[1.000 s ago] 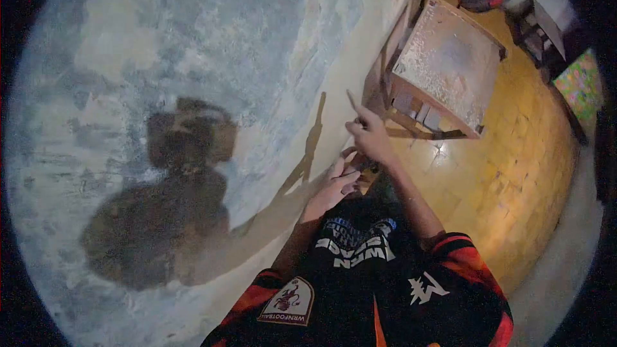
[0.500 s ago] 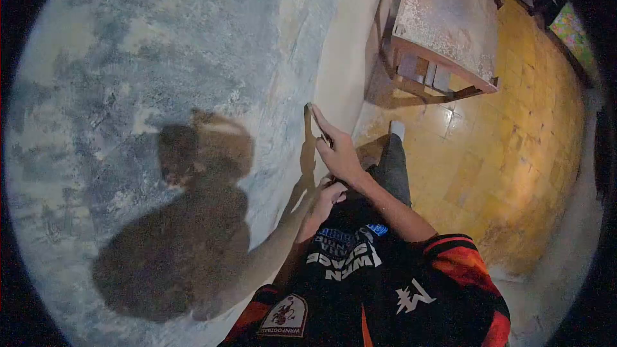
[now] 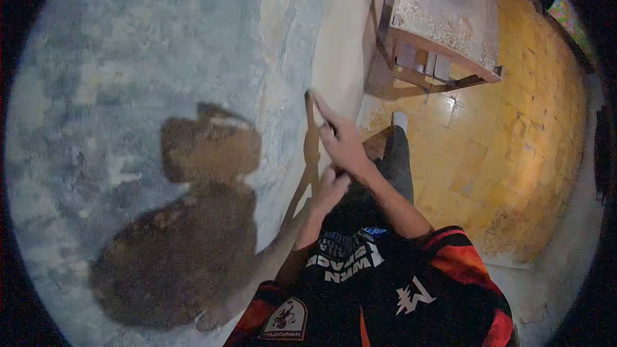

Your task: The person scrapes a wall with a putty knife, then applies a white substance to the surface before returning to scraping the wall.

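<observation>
r hand (image 3: 342, 144) up at the wall (image 3: 193, 38), index out, tip at/nr it; can't tell if it grips anything. l hand (image 3: 330, 191) part-curled by r wrist, contents unclear. pale strip (image 3: 335, 51) looks smooth, blue-grey area's patchy, prob unfinished.

At one o'clock I see a desk (image 3: 447, 9), its top flecked pale. It stands on yellow tiled floor (image 3: 479, 135).

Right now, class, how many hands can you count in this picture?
2: the right hand, a finger extended towards the blotchy wall, and the left hand, close to it and lower in the picture. No other hands show.
</observation>
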### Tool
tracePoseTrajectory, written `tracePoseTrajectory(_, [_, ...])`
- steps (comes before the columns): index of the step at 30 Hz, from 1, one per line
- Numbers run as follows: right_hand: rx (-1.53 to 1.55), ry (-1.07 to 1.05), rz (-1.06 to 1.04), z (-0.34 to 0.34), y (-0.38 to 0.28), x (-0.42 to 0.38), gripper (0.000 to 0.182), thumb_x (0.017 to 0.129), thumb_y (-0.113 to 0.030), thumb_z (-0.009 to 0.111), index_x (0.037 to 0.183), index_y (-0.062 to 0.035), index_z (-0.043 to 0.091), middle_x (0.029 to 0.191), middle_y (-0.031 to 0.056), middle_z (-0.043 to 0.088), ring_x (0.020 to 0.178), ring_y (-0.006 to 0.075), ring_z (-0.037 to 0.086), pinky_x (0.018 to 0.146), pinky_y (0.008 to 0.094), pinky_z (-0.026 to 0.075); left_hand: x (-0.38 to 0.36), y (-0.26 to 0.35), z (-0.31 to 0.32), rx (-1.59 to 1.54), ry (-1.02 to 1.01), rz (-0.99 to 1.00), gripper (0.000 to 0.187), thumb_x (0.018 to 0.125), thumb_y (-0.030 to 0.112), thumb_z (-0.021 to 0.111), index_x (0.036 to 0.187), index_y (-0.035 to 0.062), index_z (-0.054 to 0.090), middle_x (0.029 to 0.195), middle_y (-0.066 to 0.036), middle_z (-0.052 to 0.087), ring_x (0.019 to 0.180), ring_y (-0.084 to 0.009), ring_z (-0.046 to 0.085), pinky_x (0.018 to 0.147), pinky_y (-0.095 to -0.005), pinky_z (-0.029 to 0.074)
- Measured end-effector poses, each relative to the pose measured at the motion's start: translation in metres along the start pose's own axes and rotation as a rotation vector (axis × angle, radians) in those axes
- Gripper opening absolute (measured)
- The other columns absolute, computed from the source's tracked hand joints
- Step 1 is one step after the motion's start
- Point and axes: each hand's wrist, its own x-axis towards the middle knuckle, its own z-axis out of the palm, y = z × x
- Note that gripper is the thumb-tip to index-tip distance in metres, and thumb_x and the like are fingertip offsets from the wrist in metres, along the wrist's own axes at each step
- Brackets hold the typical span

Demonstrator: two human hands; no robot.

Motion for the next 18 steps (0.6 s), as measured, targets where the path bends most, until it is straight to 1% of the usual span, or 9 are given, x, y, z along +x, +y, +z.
tracePoseTrajectory(2, [-0.100,0.111,-0.183,0.006,0.019,0.000,0.067,0.084,-0.004,0.046,0.151,-0.0126,0.041,0.097,0.0169,0.064,0.081,0.0152,0.056,0.078,0.0286,0.046,0.011,-0.040,0.000,0.093,-0.039,0.088,0.032,0.092,0.022,0.064,0.112,-0.0021,0.059,0.090,-0.004,0.061,0.073,-0.0118,0.055,0.063,-0.0300,0.046])
tracePoseTrajectory(4, [-0.049,0.040,0.026,-0.005,-0.005,0.004,0.066,0.085,-0.002,0.046,0.150,-0.0115,0.042,0.114,0.0190,0.064,0.098,0.0179,0.059,0.089,0.0290,0.045,0.016,-0.027,-0.002,0.205,-0.049,0.196,0.033,0.090,0.020,0.066,0.112,-0.0027,0.059,0.092,-0.005,0.063,0.076,-0.0154,0.057,0.067,-0.0315,0.048])
tracePoseTrajectory(5, [-0.029,0.002,0.133,-0.012,-0.019,0.007,0.065,0.085,-0.002,0.045,0.150,-0.0106,0.042,0.123,0.0198,0.063,0.108,0.0203,0.059,0.095,0.0298,0.043,0.014,-0.010,0.000,0.028,-0.017,0.108,0.032,0.089,0.019,0.066,0.112,-0.0025,0.060,0.092,-0.005,0.064,0.075,-0.0163,0.057,0.068,-0.0319,0.048])
tracePoseTrajectory(6, [0.000,-0.040,0.251,-0.019,-0.036,0.013,0.063,0.086,-0.002,0.045,0.149,-0.0092,0.042,0.132,0.0202,0.059,0.120,0.0246,0.057,0.103,0.0317,0.041,0.016,-0.004,-0.003,0.131,-0.020,0.061,0.030,0.088,0.019,0.067,0.109,-0.0023,0.061,0.091,-0.006,0.064,0.076,-0.0162,0.058,0.068,-0.0316,0.048])
tracePoseTrajectory(8, [0.020,-0.080,0.220,-0.018,-0.035,0.016,0.062,0.087,-0.002,0.044,0.149,-0.0078,0.043,0.141,0.0206,0.055,0.131,0.0287,0.054,0.110,0.0337,0.038,0.021,-0.017,-0.003,0.133,0.036,0.056,0.028,0.088,0.019,0.067,0.104,-0.0026,0.063,0.090,-0.007,0.065,0.079,-0.0164,0.059,0.068,-0.0313,0.047])
tracePoseTrajectory(10, [0.005,-0.053,-0.039,-0.006,-0.002,-0.004,0.062,0.086,-0.002,0.044,0.149,-0.0076,0.043,0.141,0.0204,0.055,0.131,0.0282,0.055,0.111,0.0338,0.038,0.010,-0.031,0.003,0.021,0.049,0.084,0.028,0.087,0.020,0.067,0.103,-0.0035,0.063,0.090,-0.007,0.066,0.081,-0.0165,0.060,0.069,-0.0312,0.048])
tracePoseTrajectory(13, [0.044,0.020,0.011,-0.015,-0.014,0.024,0.061,0.088,-0.003,0.044,0.148,-0.0075,0.044,0.142,0.0199,0.054,0.133,0.0290,0.052,0.113,0.0350,0.035,0.011,0.023,0.000,-0.158,-0.023,0.029,0.032,0.084,0.018,0.068,0.106,-0.0041,0.062,0.091,-0.007,0.066,0.078,-0.0156,0.060,0.068,-0.0302,0.048])
tracePoseTrajectory(15, [0.032,0.020,0.012,-0.013,-0.016,0.023,0.060,0.088,-0.003,0.044,0.148,-0.0071,0.044,0.142,0.0203,0.054,0.133,0.0291,0.053,0.113,0.0349,0.036,0.011,0.023,0.001,-0.099,0.015,-0.023,0.034,0.083,0.016,0.068,0.111,-0.0031,0.061,0.093,-0.006,0.064,0.078,-0.0142,0.060,0.069,-0.0284,0.047])
tracePoseTrajectory(18, [-0.035,-0.035,-0.045,-0.017,-0.012,0.014,0.061,0.087,-0.005,0.045,0.147,-0.0062,0.044,0.141,0.0220,0.055,0.130,0.0289,0.055,0.110,0.0339,0.038,0.019,-0.030,0.004,-0.178,-0.032,0.024,0.035,0.083,0.016,0.069,0.112,-0.0026,0.061,0.093,-0.005,0.063,0.078,-0.0129,0.059,0.069,-0.0274,0.047])
